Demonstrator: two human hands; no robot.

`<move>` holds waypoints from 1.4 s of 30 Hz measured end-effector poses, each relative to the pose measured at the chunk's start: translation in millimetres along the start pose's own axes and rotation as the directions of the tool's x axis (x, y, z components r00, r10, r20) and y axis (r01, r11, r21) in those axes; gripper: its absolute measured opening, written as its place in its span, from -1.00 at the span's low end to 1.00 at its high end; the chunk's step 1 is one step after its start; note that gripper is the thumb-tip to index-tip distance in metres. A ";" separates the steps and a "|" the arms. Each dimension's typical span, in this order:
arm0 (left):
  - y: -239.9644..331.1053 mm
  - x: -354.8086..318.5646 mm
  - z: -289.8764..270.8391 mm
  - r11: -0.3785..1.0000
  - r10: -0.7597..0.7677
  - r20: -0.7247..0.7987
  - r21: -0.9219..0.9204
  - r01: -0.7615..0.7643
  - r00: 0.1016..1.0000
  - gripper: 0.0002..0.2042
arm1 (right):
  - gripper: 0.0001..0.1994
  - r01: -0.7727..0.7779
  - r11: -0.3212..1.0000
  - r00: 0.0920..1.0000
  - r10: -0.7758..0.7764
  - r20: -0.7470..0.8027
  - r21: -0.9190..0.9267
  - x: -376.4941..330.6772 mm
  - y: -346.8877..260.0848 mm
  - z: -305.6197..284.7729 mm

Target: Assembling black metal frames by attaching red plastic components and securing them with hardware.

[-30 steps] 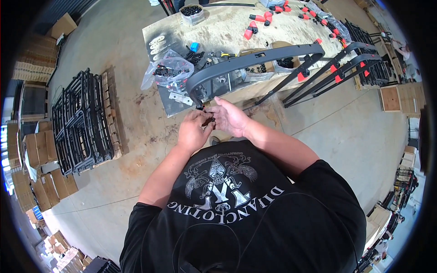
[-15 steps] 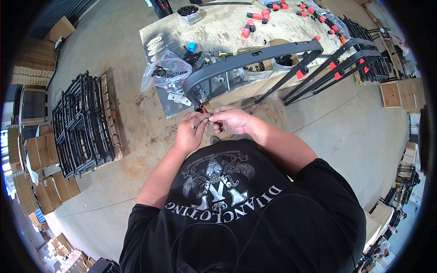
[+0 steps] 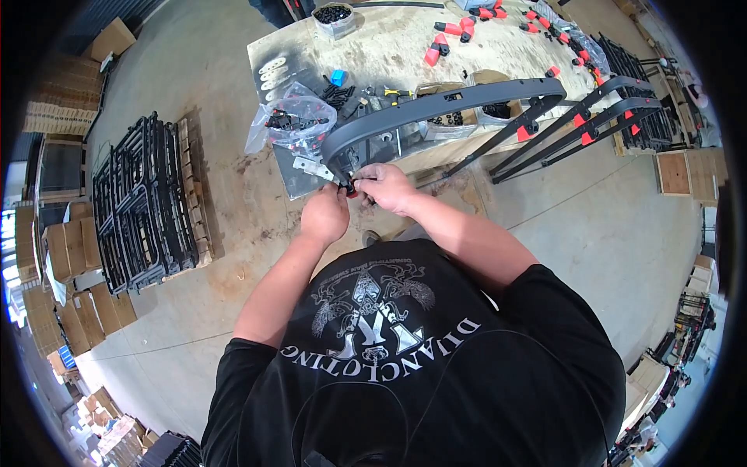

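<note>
A dark grey bent tube frame (image 3: pixel 412 111) stands along the near edge of the workbench, its curved end toward me. At the lower tip of that end is a small red and black fitting (image 3: pixel 352 191), partly covered by my fingers. My left hand (image 3: pixel 325 214) is closed, with its fingertips gripping the fitting from the left side. From the right, my right hand (image 3: pixel 387 188) pinches against the same fitting with thumb and fingers. Anything small between those right fingertips is too hidden to make out.
The workbench (image 3: pixel 373 50) carries a plastic bag (image 3: pixel 299 117) of black parts, a tub (image 3: pixel 334 21) of small black pieces, open boxes (image 3: pixel 441 113) and red and black fittings (image 3: pixel 454 31). More bent frames (image 3: pixel 599 117) stand at right. Stacked black frames (image 3: pixel 148 202) lie on a pallet at left.
Both hands have moved from pinching together just in front of the frame's end up onto the red and black fitting, and have come slightly apart. The view has shifted a little.
</note>
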State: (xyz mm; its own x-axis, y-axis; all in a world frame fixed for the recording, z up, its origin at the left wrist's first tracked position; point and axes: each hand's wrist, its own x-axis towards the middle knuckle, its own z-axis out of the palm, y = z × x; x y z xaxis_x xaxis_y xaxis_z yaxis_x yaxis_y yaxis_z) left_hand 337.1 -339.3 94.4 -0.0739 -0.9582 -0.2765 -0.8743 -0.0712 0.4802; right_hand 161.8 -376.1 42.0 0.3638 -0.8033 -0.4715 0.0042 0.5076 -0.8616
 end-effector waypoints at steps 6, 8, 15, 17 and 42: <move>10.8 4.2 -8.8 0.995 -0.022 0.083 0.101 0.014 0.996 -0.65 | -0.81 0.104 0.970 0.994 -0.106 0.003 -0.218 0.3 -4.2 -3.1; 12.6 5.9 -10.4 0.993 -0.021 0.095 0.115 0.010 0.995 -0.64 | -0.82 0.066 0.958 0.998 -0.059 0.034 -0.278 4.7 -6.8 -6.9; 6.5 8.8 -9.4 0.988 -0.009 0.149 0.157 -0.015 0.989 -0.63 | -0.66 -0.200 0.935 0.980 0.196 -0.043 -0.294 5.4 -30.7 5.2; 7.5 8.4 -10.9 0.985 -0.025 0.184 0.172 -0.007 0.983 -0.61 | -0.65 -0.260 0.923 0.966 0.250 -0.070 -0.284 7.0 -28.8 7.6; -0.2 8.7 -2.6 0.991 0.002 0.131 0.133 -0.019 0.991 -0.65 | -0.58 0.058 0.940 0.992 -0.093 -0.090 -0.336 3.1 -7.7 18.3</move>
State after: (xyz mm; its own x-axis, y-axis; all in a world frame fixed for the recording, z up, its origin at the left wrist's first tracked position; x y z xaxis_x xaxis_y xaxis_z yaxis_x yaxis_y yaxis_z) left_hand 337.9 -348.3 94.1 -0.1377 -0.9136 -0.3827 -0.9288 -0.0152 0.3704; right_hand 179.9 -376.8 50.7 0.2760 -0.8721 -0.4041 -0.2878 0.3261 -0.9004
